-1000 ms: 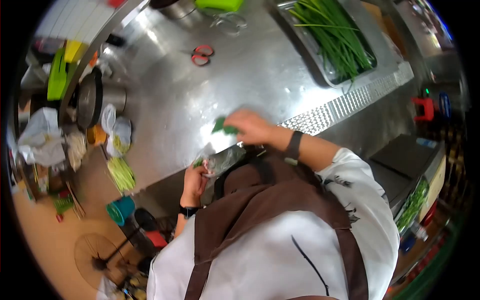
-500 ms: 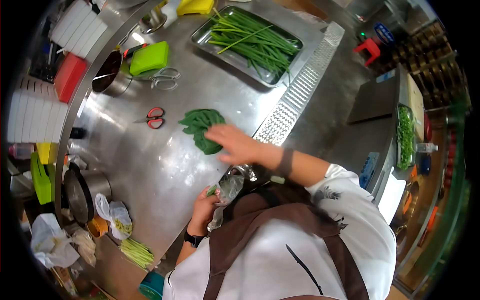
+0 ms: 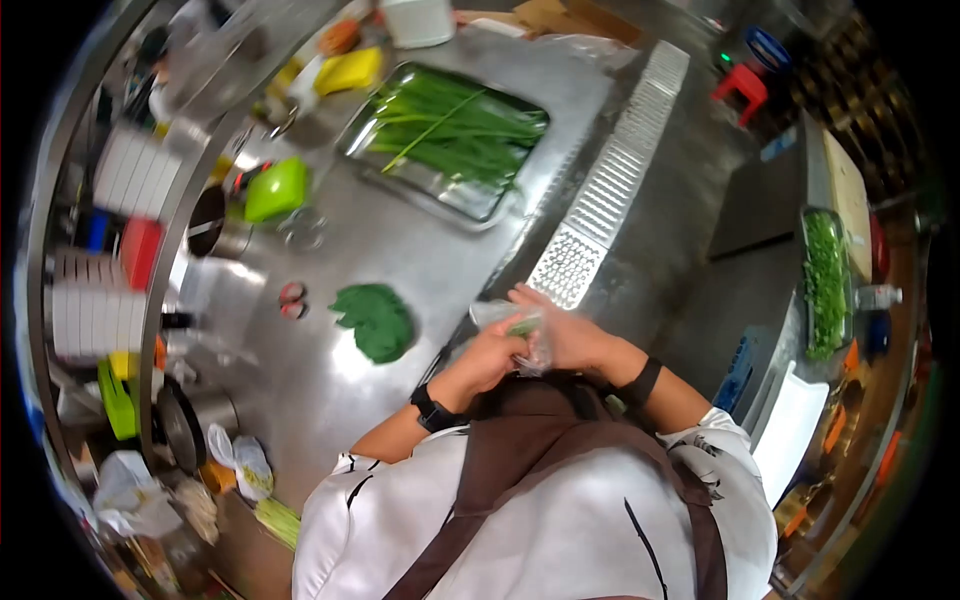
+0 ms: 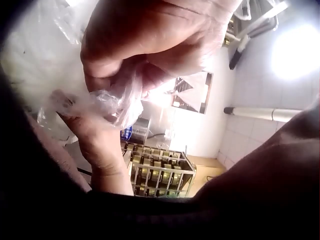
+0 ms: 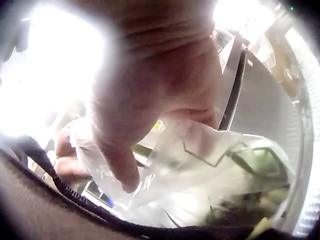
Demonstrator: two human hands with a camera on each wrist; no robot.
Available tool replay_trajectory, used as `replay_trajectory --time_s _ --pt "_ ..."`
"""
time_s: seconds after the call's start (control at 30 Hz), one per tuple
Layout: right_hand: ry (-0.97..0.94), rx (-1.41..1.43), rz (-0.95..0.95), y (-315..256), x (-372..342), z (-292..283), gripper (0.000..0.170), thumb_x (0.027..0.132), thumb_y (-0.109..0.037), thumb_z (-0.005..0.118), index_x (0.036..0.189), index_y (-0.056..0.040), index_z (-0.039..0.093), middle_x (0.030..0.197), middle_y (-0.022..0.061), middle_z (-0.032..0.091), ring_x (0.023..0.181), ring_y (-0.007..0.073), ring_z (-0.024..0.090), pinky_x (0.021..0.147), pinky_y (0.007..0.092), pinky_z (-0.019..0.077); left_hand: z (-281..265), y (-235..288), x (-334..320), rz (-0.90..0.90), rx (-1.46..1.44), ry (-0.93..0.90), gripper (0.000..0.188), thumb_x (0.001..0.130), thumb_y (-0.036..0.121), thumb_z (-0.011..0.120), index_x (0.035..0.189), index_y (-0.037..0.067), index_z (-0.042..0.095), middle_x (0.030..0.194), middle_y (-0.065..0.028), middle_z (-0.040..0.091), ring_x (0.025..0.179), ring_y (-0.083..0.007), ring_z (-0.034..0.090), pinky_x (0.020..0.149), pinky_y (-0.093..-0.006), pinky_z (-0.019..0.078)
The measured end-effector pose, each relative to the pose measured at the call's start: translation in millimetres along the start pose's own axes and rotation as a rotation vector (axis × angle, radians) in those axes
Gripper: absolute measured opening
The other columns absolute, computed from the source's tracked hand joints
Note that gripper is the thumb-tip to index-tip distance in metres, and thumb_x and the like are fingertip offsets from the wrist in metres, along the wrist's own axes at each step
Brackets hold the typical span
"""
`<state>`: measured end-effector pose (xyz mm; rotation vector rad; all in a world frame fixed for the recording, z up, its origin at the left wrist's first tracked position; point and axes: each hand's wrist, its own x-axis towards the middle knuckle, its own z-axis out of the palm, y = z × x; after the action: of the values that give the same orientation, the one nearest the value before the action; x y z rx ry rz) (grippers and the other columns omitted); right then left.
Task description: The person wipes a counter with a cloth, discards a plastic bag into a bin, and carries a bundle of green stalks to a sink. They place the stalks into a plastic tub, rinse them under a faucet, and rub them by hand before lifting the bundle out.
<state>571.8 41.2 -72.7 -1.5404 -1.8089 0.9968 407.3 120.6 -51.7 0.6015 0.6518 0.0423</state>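
Note:
At the table's near edge, both hands meet at a clear plastic bag [image 3: 540, 352] with something green inside. My left hand [image 3: 483, 362] grips the bag's gathered plastic, seen bunched under its fingers in the left wrist view. On the bag's other side is my right hand [image 3: 572, 336]. In the right wrist view, its thumb [image 5: 127, 175] lies over the near side of the bag [image 5: 175, 187] and its fingers go behind the plastic. Green leaves show blurred through it. A bunch of dark green leaves [image 3: 375, 322] lies on the steel table [image 3: 290, 385], left of the hands.
A steel tray [image 3: 480, 222] of long green stalks stands farther back. Red-handled scissors [image 3: 292, 300] lie left of the leaves, near a lime-green box [image 3: 277, 190]. A perforated metal strip [image 3: 600, 205] runs along the table's right edge. Pots and bags crowd the left side.
The right hand has left the leaves on the table and come to the bag. The left hand with the bag has moved up beside it. The view has shifted.

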Motion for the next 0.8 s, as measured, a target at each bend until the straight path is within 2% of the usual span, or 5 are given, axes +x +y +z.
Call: replay_trajectory --time_s 0.07,0.17,0.33,0.47,0.8 --pt "-0.094 -0.081 0.257 9 -14 -46 0.038 0.071 -0.016 0.06 0.107 -0.006 0.054 0.108 0.0166 0.055 0.09 0.0355 0.057 0.077 0.0408 0.0461 27 7 42 0.085 0.052 -0.04 0.045 0.074 -0.01 0.047 0.118 0.001 0.047 0.086 -0.0026 0.056 0.076 -0.0106 0.055 0.067 -0.0236 0.0461" --pt "0.203 -0.035 0.093 75 -42 -81 0.026 0.072 -0.01 0.056 0.098 -0.0086 0.059 0.086 0.0178 0.061 0.082 0.0369 0.058 0.071 0.0413 0.0471 80 36 93 0.114 0.243 -0.019 0.04 0.08 -0.003 0.048 0.12 0.002 0.045 0.099 -0.0045 0.057 0.087 -0.0105 0.054 0.08 -0.0238 0.0435" --pt "0.568 0.265 0.369 175 -77 -166 0.033 0.073 -0.002 0.055 0.105 -0.0036 0.059 0.095 0.0147 0.063 0.084 0.0249 0.062 0.075 0.0336 0.0476 145 78 154 0.19 0.715 0.079 0.051 0.085 0.009 0.051 0.132 0.005 0.031 0.122 -0.0131 0.045 0.123 -0.0223 0.035 0.099 -0.031 0.0304" --pt "0.919 0.447 0.35 223 -97 -261 0.026 0.081 -0.008 0.056 0.105 -0.0004 0.058 0.088 0.0039 0.062 0.077 0.0112 0.054 0.071 0.0267 0.0452 166 108 188 0.078 0.619 0.158 0.044 0.088 0.012 0.049 0.129 0.002 0.037 0.13 -0.0117 0.04 0.118 -0.0212 0.044 0.092 -0.0318 0.0401" --pt "1.409 1.261 0.18 361 -80 -456 0.032 0.084 -0.012 0.059 0.111 0.0012 0.051 0.106 0.0089 0.057 0.095 0.0208 0.057 0.083 0.0341 0.0453 167 193 331 0.058 0.501 0.216 0.035 0.09 0.016 0.048 0.12 -0.001 0.045 0.117 -0.0134 0.054 0.105 -0.0218 0.054 0.09 -0.0333 0.0425"
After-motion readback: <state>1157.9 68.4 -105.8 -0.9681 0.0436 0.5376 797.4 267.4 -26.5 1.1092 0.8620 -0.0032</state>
